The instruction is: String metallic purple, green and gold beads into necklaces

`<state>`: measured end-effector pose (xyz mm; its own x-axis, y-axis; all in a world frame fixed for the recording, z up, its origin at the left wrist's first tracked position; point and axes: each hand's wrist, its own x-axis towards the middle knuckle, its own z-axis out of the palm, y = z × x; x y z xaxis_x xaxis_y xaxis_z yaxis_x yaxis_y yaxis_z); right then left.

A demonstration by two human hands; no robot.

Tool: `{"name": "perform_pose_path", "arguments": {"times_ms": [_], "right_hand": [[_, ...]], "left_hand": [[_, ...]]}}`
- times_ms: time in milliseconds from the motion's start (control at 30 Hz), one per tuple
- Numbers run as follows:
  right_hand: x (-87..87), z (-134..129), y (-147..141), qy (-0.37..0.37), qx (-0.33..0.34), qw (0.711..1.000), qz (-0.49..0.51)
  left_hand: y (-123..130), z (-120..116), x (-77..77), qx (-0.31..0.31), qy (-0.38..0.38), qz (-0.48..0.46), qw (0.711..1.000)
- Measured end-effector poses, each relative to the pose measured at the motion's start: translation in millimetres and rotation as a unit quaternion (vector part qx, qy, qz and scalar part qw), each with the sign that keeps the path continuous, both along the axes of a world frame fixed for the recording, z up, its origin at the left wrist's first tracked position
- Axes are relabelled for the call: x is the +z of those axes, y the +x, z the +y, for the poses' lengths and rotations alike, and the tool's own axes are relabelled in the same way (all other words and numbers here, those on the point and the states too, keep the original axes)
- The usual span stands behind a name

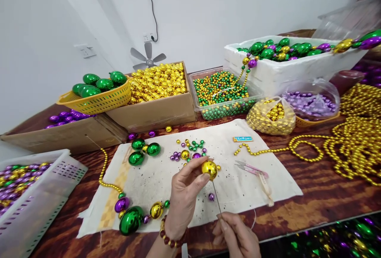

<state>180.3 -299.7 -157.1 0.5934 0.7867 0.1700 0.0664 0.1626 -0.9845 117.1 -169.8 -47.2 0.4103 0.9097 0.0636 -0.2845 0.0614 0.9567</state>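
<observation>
While the left hand (186, 190) pinches a gold ball (209, 169) above the white cloth (241, 194), the right hand (237, 236), at five o'clock from the ball, grips a thin wire (216, 198); pink scissors (253, 169) lie at three o'clock.

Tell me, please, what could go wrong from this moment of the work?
The thin rod between the right hand and the gold ball could slip and prick the left hand, which holds that ball. The loose purple bead near the rod might roll away if brushed. The pink-handled snips lie on the white cloth; their exposed blades might nick a reaching hand.
</observation>
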Motion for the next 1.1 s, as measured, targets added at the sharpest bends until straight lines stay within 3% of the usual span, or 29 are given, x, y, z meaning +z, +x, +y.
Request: {"name": "perform_pose_path", "arguments": {"times_ms": [367,600,833,1100], "right_hand": [[7.6,3,3,0.020,0.015,0.999,-0.035],[11.6,1,1,0.008,0.005,0.995,-0.104],[15.6,1,0,-0.004,-0.004,0.998,-0.055],[21.0,11,4,-0.020,0.127,0.989,0.077]], "left_hand": [[-2,-6,5.8,0.037,0.048,0.030,0.998],[0,-2,10.1,0.006,-0.014,-0.025,1.000],[1,2,11.9,0.007,-0.038,-0.041,0.998],[1,4,12.4,0.009,-0.044,-0.052,0.998]]}}
